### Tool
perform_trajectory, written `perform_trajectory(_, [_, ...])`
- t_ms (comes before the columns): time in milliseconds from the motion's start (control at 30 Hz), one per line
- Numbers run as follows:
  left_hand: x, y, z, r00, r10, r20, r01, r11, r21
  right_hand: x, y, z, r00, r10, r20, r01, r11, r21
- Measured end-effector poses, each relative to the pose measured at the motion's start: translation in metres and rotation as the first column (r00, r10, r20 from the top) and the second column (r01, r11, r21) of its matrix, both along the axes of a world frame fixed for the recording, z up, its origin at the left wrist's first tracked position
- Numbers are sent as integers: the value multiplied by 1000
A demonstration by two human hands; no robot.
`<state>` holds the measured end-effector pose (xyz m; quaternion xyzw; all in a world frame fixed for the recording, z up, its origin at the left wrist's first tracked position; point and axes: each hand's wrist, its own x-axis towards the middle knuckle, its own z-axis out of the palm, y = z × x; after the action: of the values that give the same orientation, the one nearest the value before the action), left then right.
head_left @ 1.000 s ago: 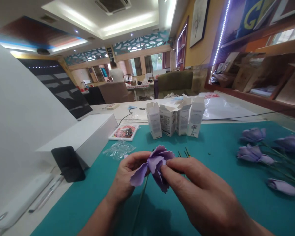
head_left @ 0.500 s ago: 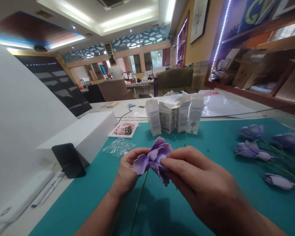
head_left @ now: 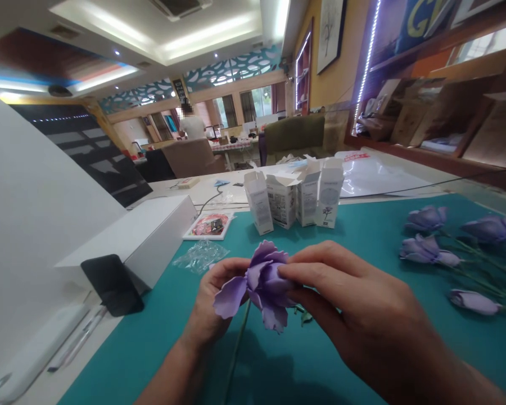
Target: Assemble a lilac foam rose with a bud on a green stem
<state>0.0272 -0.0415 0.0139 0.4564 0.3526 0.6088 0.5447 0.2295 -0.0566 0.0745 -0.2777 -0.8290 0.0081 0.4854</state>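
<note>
A purple artificial flower is held between both hands over the teal mat. My left hand is closed around the flower's base, its fingertips partly hidden behind the petals. From the right, my right hand pinches the inner petals between thumb and fingers. The outer petals spread left and downward. A long green stem runs down from the bloom toward the front of the mat. Small green leaves show below the right fingers.
Several purple flowers with green stems lie at the right. White cardboard boxes stand at the mat's back edge. Left are crumpled clear plastic, a framed picture, a black phone leaning on a white box, and pens. Far back stands a person.
The flower has turned and shifted slightly left, its petals now facing more to the front. My right fingers stay on its petals. Green leaves have come into sight beneath. The view has shifted a little.
</note>
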Motion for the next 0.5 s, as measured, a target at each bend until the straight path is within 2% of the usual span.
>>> perform_trajectory(233, [2, 1, 1, 999, 42, 6, -41, 997, -65, -1, -1, -1, 1000, 6, -14, -6, 999, -33])
perform_trajectory(500, [2, 1, -2, 999, 52, -8, -52, 995, -80, -2, -2, -1, 1000, 29, -8, -30, 998, -52])
